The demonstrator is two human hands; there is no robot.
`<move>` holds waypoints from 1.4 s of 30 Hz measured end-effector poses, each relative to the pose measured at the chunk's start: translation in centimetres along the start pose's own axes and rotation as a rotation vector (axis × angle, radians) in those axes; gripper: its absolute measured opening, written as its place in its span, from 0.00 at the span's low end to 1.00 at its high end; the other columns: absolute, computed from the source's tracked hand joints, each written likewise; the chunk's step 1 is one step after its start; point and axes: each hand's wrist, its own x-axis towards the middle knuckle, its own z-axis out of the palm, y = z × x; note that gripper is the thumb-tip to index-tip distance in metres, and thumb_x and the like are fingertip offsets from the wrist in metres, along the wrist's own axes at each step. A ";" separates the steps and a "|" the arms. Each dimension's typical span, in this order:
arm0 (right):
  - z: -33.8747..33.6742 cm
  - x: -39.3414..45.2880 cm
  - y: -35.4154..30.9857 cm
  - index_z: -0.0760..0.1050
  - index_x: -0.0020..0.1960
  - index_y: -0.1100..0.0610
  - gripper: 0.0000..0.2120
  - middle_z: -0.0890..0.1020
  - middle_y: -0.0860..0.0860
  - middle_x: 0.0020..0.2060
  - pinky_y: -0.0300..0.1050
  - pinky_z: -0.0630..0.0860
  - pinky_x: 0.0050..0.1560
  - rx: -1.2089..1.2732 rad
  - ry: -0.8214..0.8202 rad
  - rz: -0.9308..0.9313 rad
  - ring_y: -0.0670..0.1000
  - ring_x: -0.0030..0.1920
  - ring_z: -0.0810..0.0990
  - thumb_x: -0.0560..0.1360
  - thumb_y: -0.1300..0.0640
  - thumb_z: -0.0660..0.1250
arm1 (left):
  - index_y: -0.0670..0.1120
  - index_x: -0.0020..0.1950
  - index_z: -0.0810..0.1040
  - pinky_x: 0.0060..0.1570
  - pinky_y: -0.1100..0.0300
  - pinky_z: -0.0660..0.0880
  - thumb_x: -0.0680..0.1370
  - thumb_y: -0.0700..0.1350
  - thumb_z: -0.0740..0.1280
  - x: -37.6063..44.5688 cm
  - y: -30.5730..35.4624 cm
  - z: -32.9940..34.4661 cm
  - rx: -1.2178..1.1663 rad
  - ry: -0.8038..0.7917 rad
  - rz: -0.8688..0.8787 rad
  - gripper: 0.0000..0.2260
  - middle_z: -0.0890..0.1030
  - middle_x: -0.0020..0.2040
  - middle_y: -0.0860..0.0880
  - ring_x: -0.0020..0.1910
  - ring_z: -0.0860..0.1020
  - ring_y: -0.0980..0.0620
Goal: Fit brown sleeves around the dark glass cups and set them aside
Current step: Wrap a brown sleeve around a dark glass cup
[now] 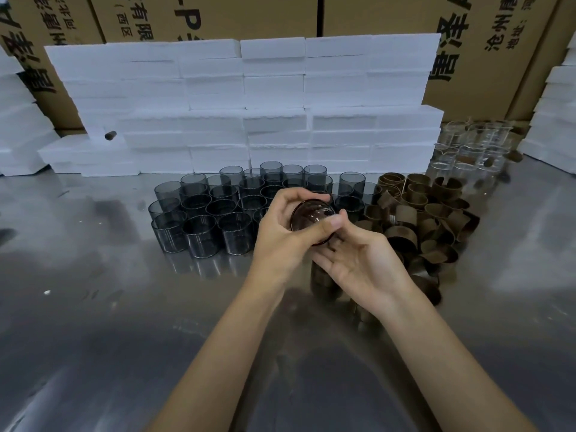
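Head view, looking down on a shiny grey metal table [93, 307]. Found both bare hands close together at the middle of the frame, above the tabletop.

Saw the left hand [280, 238] gripping a round dark glass cup [311, 218] turned on its side, with the fingers curled over the cup's far edge and the thumb laid across its near edge. Noted a brown tint on this cup; could not tell how far a sleeve sat on it.

Saw the right hand [364, 266] at 4 o'clock from the cup, palm up, with relaxed, nearly straight fingers reaching under the cup and touching it. Could not see those fingertips, hidden behind the cup and the left thumb.

Found a tight group of upright dark smoky glass cups [202, 219] standing on the table from 9 to 12 o'clock of the hands. Found a loose heap of brown curled paper sleeves [420, 219] at 3 o'clock, just beside the right hand. Noticed some brown cylinders [324, 282] under the right hand at 6 o'clock, mostly hidden.

Farther away, at 2 o'clock, saw clear glass beakers [470, 145]. At 12 o'clock, behind the cups, saw a wall of stacked white foam blocks [249, 104], and behind it tan cardboard boxes with black printed characters [483, 42].
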 end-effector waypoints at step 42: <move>1.4 -1.0 0.7 0.75 0.50 0.50 0.10 0.79 0.46 0.29 0.42 0.75 0.33 -1.165 0.303 -0.910 0.45 0.29 0.76 0.79 0.44 0.69 | 0.51 0.70 0.76 0.44 0.52 0.83 0.86 0.54 0.57 0.3 0.4 0.0 -0.419 -0.085 -0.390 0.16 0.84 0.57 0.39 0.51 0.85 0.40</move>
